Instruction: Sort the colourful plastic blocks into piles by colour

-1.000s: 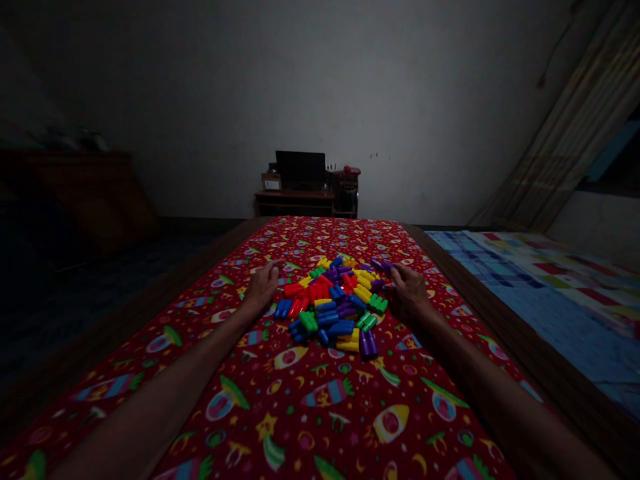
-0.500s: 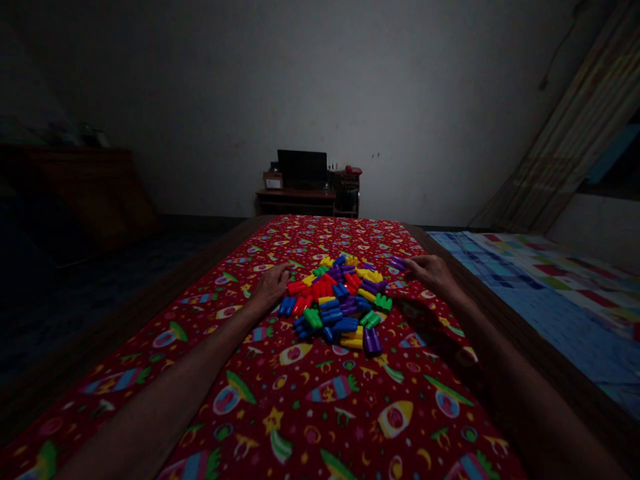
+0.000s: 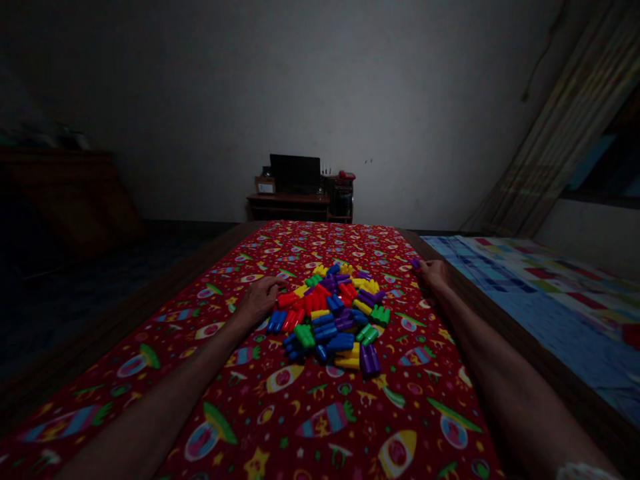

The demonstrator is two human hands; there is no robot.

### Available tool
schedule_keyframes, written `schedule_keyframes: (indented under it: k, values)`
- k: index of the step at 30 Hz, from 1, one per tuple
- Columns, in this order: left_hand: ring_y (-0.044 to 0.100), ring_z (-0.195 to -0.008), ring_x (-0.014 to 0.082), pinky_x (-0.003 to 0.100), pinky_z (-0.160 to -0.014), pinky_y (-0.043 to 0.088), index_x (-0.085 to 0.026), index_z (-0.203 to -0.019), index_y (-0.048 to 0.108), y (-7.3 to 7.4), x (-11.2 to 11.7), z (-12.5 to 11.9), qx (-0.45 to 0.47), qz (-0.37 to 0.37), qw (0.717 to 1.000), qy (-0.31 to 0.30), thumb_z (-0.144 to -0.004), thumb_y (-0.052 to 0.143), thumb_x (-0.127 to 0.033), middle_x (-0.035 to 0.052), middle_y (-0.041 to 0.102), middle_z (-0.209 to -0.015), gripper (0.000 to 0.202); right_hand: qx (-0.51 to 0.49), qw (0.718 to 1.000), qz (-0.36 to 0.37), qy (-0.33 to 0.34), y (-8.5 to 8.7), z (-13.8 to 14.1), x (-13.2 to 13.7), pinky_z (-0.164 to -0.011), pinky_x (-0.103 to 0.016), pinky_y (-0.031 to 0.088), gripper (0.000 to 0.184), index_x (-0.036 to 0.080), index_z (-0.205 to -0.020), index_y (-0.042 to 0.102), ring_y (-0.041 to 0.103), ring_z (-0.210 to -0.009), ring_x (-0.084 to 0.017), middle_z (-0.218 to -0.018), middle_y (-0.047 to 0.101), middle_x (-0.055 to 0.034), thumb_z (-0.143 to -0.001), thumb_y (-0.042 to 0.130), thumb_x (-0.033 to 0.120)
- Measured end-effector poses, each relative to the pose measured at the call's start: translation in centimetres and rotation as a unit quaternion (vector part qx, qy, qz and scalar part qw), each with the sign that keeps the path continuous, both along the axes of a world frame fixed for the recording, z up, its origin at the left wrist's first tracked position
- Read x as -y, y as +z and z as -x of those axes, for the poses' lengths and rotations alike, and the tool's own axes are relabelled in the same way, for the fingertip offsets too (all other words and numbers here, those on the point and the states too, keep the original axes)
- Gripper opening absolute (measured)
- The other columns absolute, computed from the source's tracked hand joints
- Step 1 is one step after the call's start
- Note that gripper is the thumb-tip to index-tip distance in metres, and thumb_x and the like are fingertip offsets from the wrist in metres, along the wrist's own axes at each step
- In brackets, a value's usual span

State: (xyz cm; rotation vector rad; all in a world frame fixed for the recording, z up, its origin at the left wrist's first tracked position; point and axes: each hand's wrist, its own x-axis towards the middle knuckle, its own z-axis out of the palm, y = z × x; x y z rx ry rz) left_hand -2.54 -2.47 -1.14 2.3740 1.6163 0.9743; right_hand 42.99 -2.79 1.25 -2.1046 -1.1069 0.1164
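Observation:
A heap of plastic toy building blocks (image 3: 327, 327) in red, blue, green, yellow and purple lies loosely mixed on a red patterned cloth (image 3: 280, 423). My left hand (image 3: 261, 298) rests on the cloth at the heap's left side, fingers bent but apart, close to the red blocks (image 3: 287, 300); nothing shows in it. To the right of the heap, near the cloth's right edge, my right hand (image 3: 434, 273) pinches a small purple building block (image 3: 415, 264) between thumb and fingers. Most of that block is hidden by the fingers or too dark to make out.
Brown edging (image 3: 447, 277) borders the cloth on the right. Beyond it lies a bed-like surface with a checked blue and multicoloured cover (image 3: 505, 280). A desk with a black monitor (image 3: 295, 173) stands against the far wall, and a wooden cabinet (image 3: 75, 200) at left.
My right hand has moved a little farther right from the heap, carrying the purple building block. My left hand stays by the heap's left side. The whole view has shifted slightly.

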Motion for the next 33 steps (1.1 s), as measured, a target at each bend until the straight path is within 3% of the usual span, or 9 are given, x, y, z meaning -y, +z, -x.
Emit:
schedule_keyframes:
  k: [3,5,8,12,16,21,24,28,33]
  values:
    - [0.065,-0.099,0.0222,0.033,-0.090,0.050,-0.018,-0.097,0.071,0.1,0.1,0.0,-0.004,0.008,1.000,0.004,-0.080,0.034,-0.027,0.0074,0.072,-0.105,0.042,0.018,1.000,0.010,-0.014,-0.4,0.5,-0.5,-0.063,-0.029,0.044,0.034,0.008,-0.082,0.073,0.066,-0.075,-0.025,-0.080,0.070,-0.0185,-0.083,0.051,0.034]
    - [0.065,-0.099,0.0217,0.032,-0.090,0.050,-0.019,-0.096,0.071,0.1,0.1,0.0,-0.002,0.008,1.000,0.004,-0.079,0.033,-0.027,0.0064,0.072,-0.105,0.042,0.034,0.999,0.001,0.003,-0.6,1.1,-0.4,-0.065,-0.028,0.044,0.033,0.010,-0.087,0.073,0.065,-0.080,-0.024,-0.084,0.071,-0.0159,-0.082,0.052,0.034]
    - [0.065,-0.098,0.0216,0.033,-0.090,0.050,-0.020,-0.094,0.071,0.1,0.2,-0.1,0.001,0.005,1.000,0.002,-0.079,0.034,-0.027,0.0059,0.072,-0.104,0.041,0.063,0.989,-0.015,0.132,-0.2,2.9,0.2,-0.057,-0.024,0.039,0.034,0.012,-0.076,0.071,0.061,-0.069,-0.018,-0.070,0.068,-0.0077,-0.082,0.049,0.037]
    - [0.066,-0.094,0.0218,0.033,-0.088,0.051,-0.021,-0.090,0.072,0.2,0.3,-0.2,0.006,0.004,1.000,-0.005,-0.078,0.035,-0.027,0.0054,0.073,-0.101,0.039,0.045,0.941,-0.025,0.333,0.8,6.7,0.6,-0.051,-0.022,0.031,0.037,0.014,-0.060,0.061,0.050,-0.053,-0.012,-0.057,0.059,-0.0020,-0.082,0.047,0.041]
    - [0.066,-0.092,0.0216,0.033,-0.087,0.051,-0.022,-0.087,0.072,0.2,0.3,-0.2,0.009,-0.004,1.000,-0.009,-0.077,0.036,-0.027,0.0051,0.073,-0.099,0.038,0.083,0.913,-0.020,0.398,0.5,10.1,0.1,-0.050,-0.022,0.024,0.029,0.014,-0.060,0.057,0.042,-0.053,-0.009,-0.055,0.051,0.0016,-0.080,0.049,0.034]
    - [0.066,-0.092,0.0231,0.033,-0.087,0.051,-0.019,-0.086,0.072,0.3,0.2,-0.2,0.001,0.003,1.000,-0.006,-0.077,0.035,-0.030,0.0076,0.073,-0.099,0.040,0.024,0.923,0.038,0.381,-0.6,10.9,-0.5,-0.047,-0.021,0.021,0.022,0.013,-0.060,0.058,0.038,-0.050,-0.007,-0.052,0.045,0.0036,-0.075,0.052,0.029]
    - [0.066,-0.093,0.0235,0.034,-0.087,0.051,-0.019,-0.087,0.072,0.1,0.1,-0.1,0.002,0.002,1.000,-0.006,-0.077,0.035,-0.030,0.0079,0.073,-0.100,0.040,-0.001,0.932,0.019,0.362,-0.4,10.1,-0.5,-0.046,-0.020,0.023,0.022,0.013,-0.060,0.060,0.040,-0.050,-0.008,-0.053,0.047,0.0031,-0.073,0.054,0.030]
    - [0.066,-0.093,0.0231,0.034,-0.087,0.051,-0.020,-0.086,0.072,0.0,0.0,0.0,0.010,-0.001,1.000,-0.013,-0.076,0.036,-0.029,0.0071,0.072,-0.101,0.039,-0.019,0.961,-0.044,0.272,-0.1,7.3,-0.4,-0.046,-0.020,0.026,0.029,0.012,-0.066,0.065,0.046,-0.052,-0.010,-0.054,0.052,0.0004,-0.076,0.050,0.035]
    - [0.066,-0.094,0.0237,0.034,-0.088,0.051,-0.019,-0.085,0.072,0.1,0.1,0.0,0.009,0.001,1.000,-0.014,-0.076,0.037,-0.029,0.0080,0.073,-0.100,0.038,-0.039,0.989,-0.051,0.133,-0.8,2.4,0.2,-0.044,-0.022,0.028,0.040,0.009,-0.070,0.070,0.047,-0.045,-0.011,-0.049,0.055,-0.0022,-0.076,0.054,0.046]
